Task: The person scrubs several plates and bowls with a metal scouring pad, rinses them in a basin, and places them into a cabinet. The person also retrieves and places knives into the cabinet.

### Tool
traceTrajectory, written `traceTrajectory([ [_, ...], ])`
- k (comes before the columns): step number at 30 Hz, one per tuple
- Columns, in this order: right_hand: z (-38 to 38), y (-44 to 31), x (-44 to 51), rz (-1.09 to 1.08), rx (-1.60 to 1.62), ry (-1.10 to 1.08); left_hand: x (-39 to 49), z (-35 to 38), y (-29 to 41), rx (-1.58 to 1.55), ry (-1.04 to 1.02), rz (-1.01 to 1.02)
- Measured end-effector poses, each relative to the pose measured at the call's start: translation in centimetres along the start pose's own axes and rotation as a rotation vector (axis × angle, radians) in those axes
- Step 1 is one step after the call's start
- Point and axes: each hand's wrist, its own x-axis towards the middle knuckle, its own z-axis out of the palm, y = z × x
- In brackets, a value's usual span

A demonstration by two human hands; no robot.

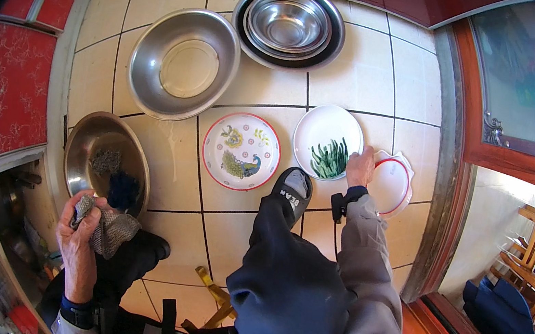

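Note:
My left hand [81, 227] grips a grey mesh scrubbing cloth [116, 232], part of it bunched above the fingers and the rest hanging to the right. Just beyond it, a steel basin [79, 139] holds a metal scouring pad [106, 162] and a dark blue scrubber [123, 190]. My right hand [361, 166] is closed at the right rim of a white plate [323, 123]; its far fingers are hidden. Cut green beans [330, 160] lie on that plate's near side. A red-rimmed white dish [389, 185] rests on a scalloped white dish [409, 180], right beside that hand.
A peacock-patterned plate [251, 136] lies left of the bean plate. Farther off stand a large steel basin [151, 61] and nested steel bowls [288, 25]. My slippered foot [294, 186] is close to the bean plate. Red cabinets [8, 97] border the left; a wooden door frame [457, 143] borders the right.

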Motion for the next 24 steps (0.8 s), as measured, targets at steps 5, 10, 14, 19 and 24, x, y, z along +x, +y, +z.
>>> traceTrajectory([
  [5, 0.5, 2.1, -2.9, 0.324, 0.748, -0.244, -0.1, 0.1, -0.1, 0.0, 0.0, -0.017],
  [10, 0.0, 3.7, -3.3, 0.382, 0.952, -0.478, -0.2, 0.1, 0.0, -0.012, -0.024, -0.009],
  [14, -0.4, 4.2, -3.0, 0.329, 0.926, -0.475, -0.3, 0.2, 0.0, 0.016, -0.013, 0.008],
  [19, -0.7, 4.1, -3.9, 0.249, 0.958, -0.469, -0.3, 0.5, 0.1, 0.016, -0.011, 0.006],
  [24, -1.2, 3.2, -4.8, 0.25, 1.097, -0.482, -0.4, 0.5, 0.1, -0.021, 0.003, 0.016],
])
